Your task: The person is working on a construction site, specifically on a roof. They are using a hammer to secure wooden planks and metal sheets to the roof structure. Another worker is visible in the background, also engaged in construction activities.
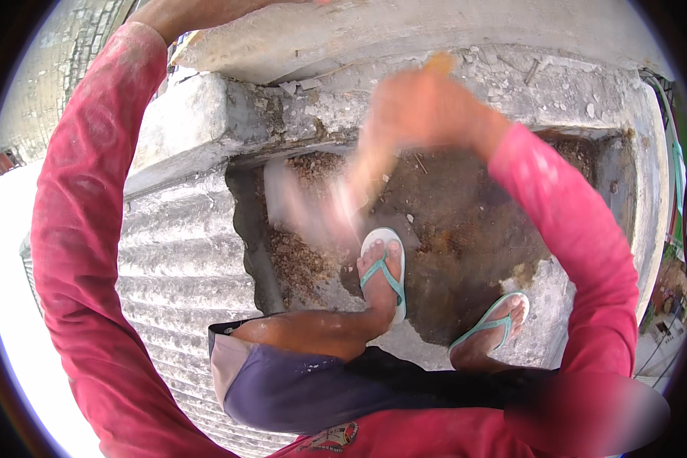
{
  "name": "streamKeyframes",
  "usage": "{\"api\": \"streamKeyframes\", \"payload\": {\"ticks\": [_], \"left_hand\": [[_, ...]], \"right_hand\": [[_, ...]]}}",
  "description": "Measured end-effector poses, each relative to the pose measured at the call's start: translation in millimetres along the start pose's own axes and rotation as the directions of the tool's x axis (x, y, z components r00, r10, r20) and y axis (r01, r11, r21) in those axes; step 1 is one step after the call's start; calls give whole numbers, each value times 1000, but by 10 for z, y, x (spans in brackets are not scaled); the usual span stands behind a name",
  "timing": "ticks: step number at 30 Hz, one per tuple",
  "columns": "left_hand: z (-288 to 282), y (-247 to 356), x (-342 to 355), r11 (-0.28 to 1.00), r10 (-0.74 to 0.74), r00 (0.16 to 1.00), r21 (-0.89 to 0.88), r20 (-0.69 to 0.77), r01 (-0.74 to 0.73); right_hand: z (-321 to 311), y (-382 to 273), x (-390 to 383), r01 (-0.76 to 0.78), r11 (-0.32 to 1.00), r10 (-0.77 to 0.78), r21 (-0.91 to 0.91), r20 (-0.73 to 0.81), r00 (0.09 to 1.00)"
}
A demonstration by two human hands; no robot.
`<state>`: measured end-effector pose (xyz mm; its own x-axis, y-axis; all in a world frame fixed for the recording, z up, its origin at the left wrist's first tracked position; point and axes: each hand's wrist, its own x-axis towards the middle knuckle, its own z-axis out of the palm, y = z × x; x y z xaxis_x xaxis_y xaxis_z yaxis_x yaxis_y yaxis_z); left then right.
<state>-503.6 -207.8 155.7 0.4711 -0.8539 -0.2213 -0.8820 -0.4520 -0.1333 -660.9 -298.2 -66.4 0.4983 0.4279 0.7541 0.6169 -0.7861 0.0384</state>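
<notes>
My right hand (420,107) is closed around a wooden-handled tool (374,172), up in front of me over a sunken, walled concrete trough (466,221). The handle's butt pokes out above my fist. Its pale head, smeared by motion, hangs at the lower left over loose brown rubble (298,263); I cannot make out its exact kind. Reaching far forward, my left hand (225,6) lies at the top edge beside a plastered wall (343,46). Its fingers are mostly cut off there, so their pose is hidden.
My feet, in white sandals with green straps (390,294), stand in the trough, on a dark, wet-looking floor. Grey corrugated roofing (183,259) adjoins it on the left, with a ragged edge. A rough concrete ledge (542,95) with plaster crumbs borders the far side.
</notes>
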Motion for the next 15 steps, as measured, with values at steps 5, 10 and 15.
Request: {"api": "streamKeyframes", "payload": {"ticks": [5, 10, 15], "left_hand": [[138, 18, 42, 992, 98, 994, -68, -47, -102], [14, 157, 81, 998, 67, 998, 16, -10, -67], [79, 61, 83, 995, 87, 995, 61, -55, -83]], "right_hand": [[161, -23, -347, -300, 951, 308, -72, 177, 935], [199, 314, -355, -326, 909, 387, -258, 237, 891], [152, 87, -243, -233, 967, 242, -106, 82, 967]]}}
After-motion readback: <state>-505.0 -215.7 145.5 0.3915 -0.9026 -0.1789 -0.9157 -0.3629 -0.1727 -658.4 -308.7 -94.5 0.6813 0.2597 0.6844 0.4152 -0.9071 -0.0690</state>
